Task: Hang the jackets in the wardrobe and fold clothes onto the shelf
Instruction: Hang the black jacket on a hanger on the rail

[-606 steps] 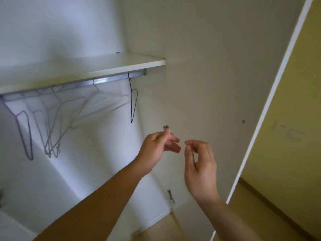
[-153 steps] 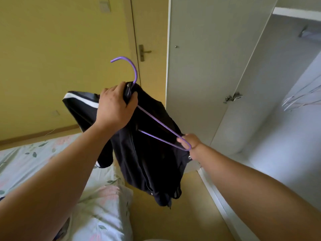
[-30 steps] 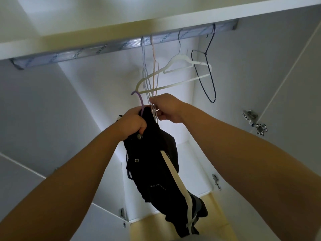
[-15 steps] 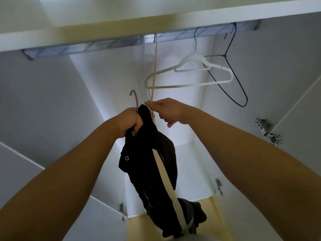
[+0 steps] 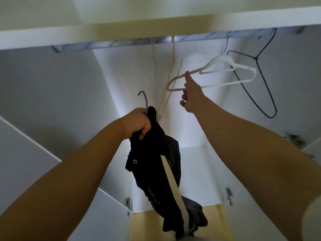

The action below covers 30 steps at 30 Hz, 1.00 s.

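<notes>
Left hand: I see the left hand (image 5: 137,123) clenched round the collar of the black jacket (image 5: 156,164) and the neck of the purple hanger (image 5: 145,100) together, raised in front of the open wardrobe.
Jacket: it hangs straight down from that fist, with the collar bunched inside the grip. A white stripe runs down the cloth, and the lower end dangles over the yellow floor (image 5: 142,223) near the bottom of my view.
Purple hanger: only the hook shows, sticking up out of the top of the fist. It is well below the rail (image 5: 121,44) and not hooked on it. The rest is hidden in the jacket.
Right hand: the right hand (image 5: 190,97) is up and to the right of the left one, apart from the jacket. Its index finger is straight, with the tip touching the white hanger (image 5: 225,64). The other fingers curl loosely and, as far as I can make out, grip nothing.
White hanger: it is on the rail right of centre, tilted, with its left end at the right hand.
Thin hangers: the peach hangers (image 5: 173,66) drop from the rail between the two hands, and their lower ends sit just behind the jacket collar.
Dark wire hanger: the dark wire hanger (image 5: 264,94) is furthest right on the rail, behind the white one.
Shelf: the white shelf (image 5: 156,25) lies directly above the rail.
</notes>
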Motion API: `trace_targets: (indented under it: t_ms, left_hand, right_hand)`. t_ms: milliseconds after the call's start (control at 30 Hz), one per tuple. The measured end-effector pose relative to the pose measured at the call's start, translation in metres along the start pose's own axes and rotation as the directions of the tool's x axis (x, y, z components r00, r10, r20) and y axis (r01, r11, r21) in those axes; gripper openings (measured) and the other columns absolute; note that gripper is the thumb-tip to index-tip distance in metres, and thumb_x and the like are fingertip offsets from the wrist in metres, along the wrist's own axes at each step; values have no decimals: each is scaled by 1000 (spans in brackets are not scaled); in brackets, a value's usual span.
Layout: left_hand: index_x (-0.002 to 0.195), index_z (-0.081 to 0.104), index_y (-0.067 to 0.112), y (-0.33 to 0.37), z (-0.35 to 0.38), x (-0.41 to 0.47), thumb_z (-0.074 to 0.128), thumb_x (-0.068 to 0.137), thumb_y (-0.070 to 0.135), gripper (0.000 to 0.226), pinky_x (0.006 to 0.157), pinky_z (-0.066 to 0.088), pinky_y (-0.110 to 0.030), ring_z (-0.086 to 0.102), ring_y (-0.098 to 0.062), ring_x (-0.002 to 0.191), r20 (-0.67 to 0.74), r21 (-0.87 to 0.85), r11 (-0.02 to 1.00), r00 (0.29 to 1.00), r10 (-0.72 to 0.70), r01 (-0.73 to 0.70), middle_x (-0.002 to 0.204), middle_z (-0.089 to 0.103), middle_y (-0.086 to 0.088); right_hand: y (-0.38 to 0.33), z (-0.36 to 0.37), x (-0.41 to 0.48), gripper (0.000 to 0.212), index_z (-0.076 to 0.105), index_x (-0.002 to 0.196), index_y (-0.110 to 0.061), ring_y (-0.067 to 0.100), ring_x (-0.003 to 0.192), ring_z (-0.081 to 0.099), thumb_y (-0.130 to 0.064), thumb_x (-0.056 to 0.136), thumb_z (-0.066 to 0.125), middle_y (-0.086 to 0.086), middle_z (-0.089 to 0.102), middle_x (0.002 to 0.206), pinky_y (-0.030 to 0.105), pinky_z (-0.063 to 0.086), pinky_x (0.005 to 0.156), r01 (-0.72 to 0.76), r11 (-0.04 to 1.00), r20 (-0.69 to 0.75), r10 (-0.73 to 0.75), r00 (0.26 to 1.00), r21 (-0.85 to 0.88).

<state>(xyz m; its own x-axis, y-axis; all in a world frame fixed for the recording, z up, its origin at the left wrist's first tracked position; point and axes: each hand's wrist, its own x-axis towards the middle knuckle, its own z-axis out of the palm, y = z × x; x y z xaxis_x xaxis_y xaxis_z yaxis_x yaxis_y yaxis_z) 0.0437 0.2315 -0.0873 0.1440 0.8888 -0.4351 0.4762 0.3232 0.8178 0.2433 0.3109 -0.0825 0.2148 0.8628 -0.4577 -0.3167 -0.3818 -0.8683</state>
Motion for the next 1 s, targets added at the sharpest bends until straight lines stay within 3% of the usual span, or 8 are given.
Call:
trace_targets:
  t_ms: [100,233,333,433,533,733,900,1000]
  left_hand:
    - [96,61,-3,1,-3,-1,50,58,-26,46,48,47,-30,58,-41,79,5,33,999,1000,-3,2,86,52,-17]
    - [100,62,1,2,-8,-2,50,59,-26,51,44,45,-27,54,-36,76,11,53,999,1000,-4,3,81,47,-14]
    - [98,63,-2,0,-10,-1,50,58,-25,48,49,45,-28,55,-35,76,16,60,998,1000,5,-6,81,48,-15]
    - [105,62,-8,-1,-7,2,51,60,-25,50,61,48,-33,59,-41,91,3,61,998,1000,3,-4,92,53,-18]
    - [86,59,-2,4,0,1,49,59,-25,37,58,46,-32,58,-36,83,26,69,998,1000,13,-15,84,51,-15]
    - [100,63,2,17,22,8,50,58,-24,52,58,50,-35,63,-44,94,57,104,993,997,42,-48,89,59,-18]
    - [103,64,7,38,47,5,50,65,-27,53,54,51,-34,64,-40,84,86,162,982,993,82,-96,89,59,-19]
    - [97,63,14,52,65,2,49,69,-27,52,54,51,-33,62,-34,75,99,183,976,990,105,-122,91,60,-19]
  right_hand:
    - [-12,4,5,57,63,106,-21,12,68,34,-67,75,75,-1,43,98,27,36,64,-89,978,40,83,996,186]
    - [-23,5,6,42,78,109,-26,13,76,37,-57,80,75,0,43,101,28,41,74,-87,967,57,75,996,239]
    - [-23,5,1,25,74,88,-26,14,78,43,-51,87,70,-3,49,97,28,42,74,-67,982,46,59,997,176]
    - [-14,1,1,26,57,77,-22,12,69,45,-38,97,55,-4,51,83,28,39,66,45,998,-33,-44,998,39]
    - [-7,-8,-3,29,46,75,-19,12,60,49,-29,102,44,-1,51,74,28,41,57,187,978,-101,-196,975,-92]
    - [1,-48,-24,33,55,86,-13,16,47,59,-36,104,40,5,56,74,29,47,61,147,940,-135,-196,971,-309]
    - [-6,-90,-34,33,54,114,-15,16,61,55,-44,105,42,4,57,84,33,56,60,268,799,-101,-377,921,-538]
    - [-15,-110,-43,36,51,126,-19,18,66,63,-46,103,48,6,64,89,30,58,62,277,769,-16,-350,937,-576]
